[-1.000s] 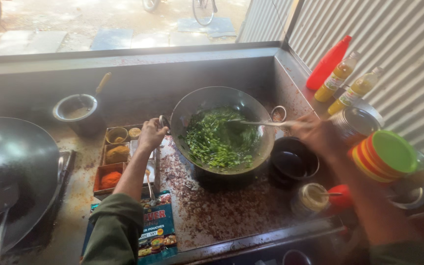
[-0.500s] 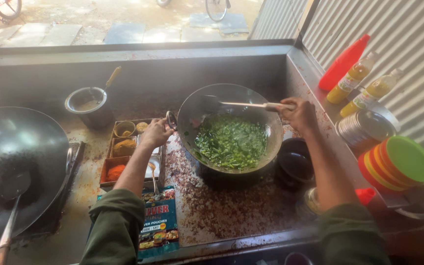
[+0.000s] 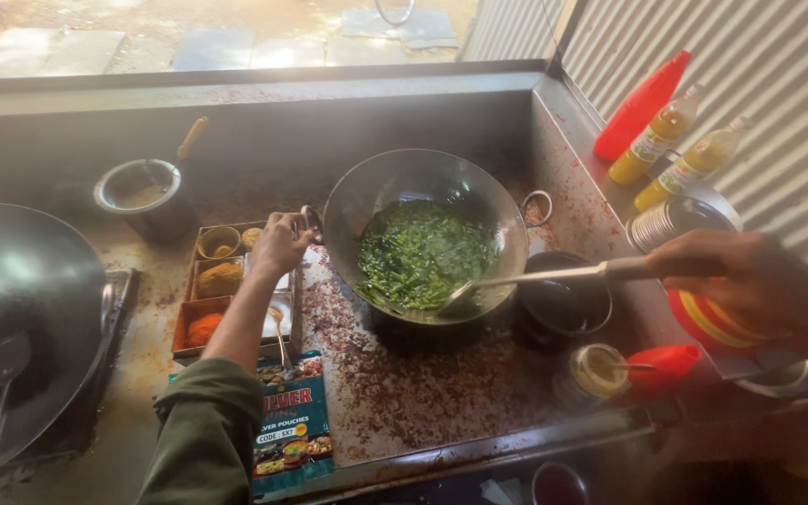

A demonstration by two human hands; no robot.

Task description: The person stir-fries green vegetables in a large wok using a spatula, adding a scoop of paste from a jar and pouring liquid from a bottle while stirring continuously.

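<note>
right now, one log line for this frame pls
left hand: grips wok handle | right hand: holds ladle, bowl at wok rim | wok: chopped greens | spice tray: beside left hand

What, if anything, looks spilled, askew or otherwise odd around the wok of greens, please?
The counter in front of the wok is strewn with dark reddish-brown specks and stains. The wok sits tipped toward the right, its left handle gripped by the left hand. Nothing else stands out.
</note>
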